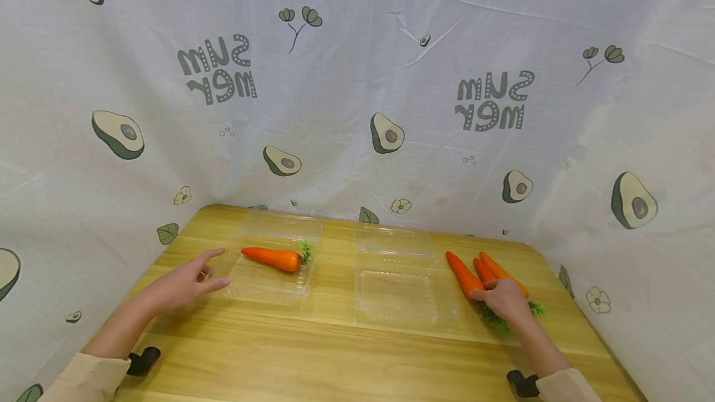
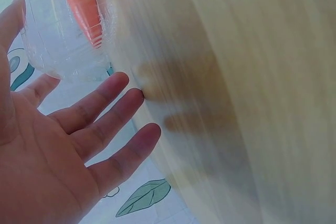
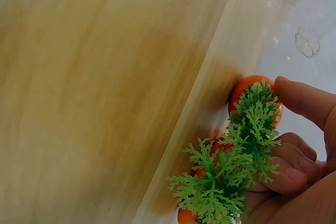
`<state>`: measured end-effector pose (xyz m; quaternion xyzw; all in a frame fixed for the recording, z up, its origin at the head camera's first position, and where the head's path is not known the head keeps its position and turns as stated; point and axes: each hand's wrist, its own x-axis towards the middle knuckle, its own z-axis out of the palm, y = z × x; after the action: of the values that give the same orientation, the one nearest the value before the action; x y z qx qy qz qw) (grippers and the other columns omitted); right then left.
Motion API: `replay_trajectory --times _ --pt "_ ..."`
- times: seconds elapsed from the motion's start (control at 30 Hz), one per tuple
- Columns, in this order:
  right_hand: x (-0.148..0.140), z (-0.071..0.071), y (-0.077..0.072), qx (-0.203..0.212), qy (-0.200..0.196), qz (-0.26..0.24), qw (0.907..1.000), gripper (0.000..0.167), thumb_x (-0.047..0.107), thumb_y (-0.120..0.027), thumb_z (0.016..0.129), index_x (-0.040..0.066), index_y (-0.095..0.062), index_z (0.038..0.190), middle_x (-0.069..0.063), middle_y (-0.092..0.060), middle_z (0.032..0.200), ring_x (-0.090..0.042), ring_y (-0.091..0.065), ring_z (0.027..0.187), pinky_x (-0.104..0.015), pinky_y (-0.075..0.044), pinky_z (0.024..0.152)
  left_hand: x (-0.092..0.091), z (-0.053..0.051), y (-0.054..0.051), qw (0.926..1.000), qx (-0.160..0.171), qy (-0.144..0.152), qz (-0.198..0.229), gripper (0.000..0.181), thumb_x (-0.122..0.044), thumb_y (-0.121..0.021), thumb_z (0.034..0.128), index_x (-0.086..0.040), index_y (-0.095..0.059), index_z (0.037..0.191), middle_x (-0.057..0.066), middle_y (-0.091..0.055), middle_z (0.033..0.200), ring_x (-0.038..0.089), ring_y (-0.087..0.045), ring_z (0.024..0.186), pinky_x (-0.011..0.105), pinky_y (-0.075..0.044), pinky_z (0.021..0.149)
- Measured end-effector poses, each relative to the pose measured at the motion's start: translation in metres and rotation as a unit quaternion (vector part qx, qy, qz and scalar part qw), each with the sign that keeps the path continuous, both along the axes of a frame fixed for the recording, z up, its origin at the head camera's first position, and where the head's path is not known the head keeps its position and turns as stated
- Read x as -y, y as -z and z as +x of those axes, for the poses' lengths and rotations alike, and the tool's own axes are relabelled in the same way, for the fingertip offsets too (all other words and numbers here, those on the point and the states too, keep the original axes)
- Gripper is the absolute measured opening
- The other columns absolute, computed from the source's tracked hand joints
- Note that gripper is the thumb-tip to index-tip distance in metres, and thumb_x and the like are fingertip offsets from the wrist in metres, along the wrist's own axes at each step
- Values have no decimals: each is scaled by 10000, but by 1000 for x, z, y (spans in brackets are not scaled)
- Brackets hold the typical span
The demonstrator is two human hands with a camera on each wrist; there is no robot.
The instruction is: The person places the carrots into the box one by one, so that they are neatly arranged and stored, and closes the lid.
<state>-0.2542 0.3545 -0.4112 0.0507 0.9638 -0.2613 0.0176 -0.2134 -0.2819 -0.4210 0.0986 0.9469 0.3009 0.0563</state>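
On the left, an orange carrot (image 1: 272,258) with a green leafy top lies in an opened clear plastic box (image 1: 268,292). My left hand (image 1: 190,280) is beside that box's left side, fingers spread and holding nothing; the left wrist view shows its bare palm (image 2: 47,156). Over on the right, three carrots lie side by side on the table, their leafy tops (image 3: 220,182) toward me. My right hand (image 1: 507,298) grips the leftmost of them, a carrot (image 1: 462,273), near its leafy end, with the thumb on its side. The hand partly covers the middle carrot (image 1: 483,270) and the right carrot (image 1: 503,272).
A second opened clear plastic box (image 1: 398,293) lies mid-table, between the first box and the three carrots. The wooden table (image 1: 313,352) meets a white printed curtain (image 1: 335,79) at the back and sides.
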Motion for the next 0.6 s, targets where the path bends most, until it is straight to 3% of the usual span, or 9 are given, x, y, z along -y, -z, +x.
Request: replay_trajectory --times 0.37,0.6 --pt "0 -2 2 6 97 94 9999 607 315 -791 848 -197 -642 1137 -366 -624 1178 -534 -580 1055 -563 -500 871 0 1 0 10000 -34 11 21 811 -505 -619 970 -82 -278 1572 245 -617 1244 368 -622 1110 545 -514 876" --pt "1 -2 0 -18 60 153 9999 576 326 -799 833 -183 -663 1067 -338 -651 1105 -456 -624 941 -532 -511 812 0 0 -1 10000 -10 -9 -5 814 -514 -616 969 -85 -279 1573 251 -616 1252 382 -616 1124 561 -508 885"
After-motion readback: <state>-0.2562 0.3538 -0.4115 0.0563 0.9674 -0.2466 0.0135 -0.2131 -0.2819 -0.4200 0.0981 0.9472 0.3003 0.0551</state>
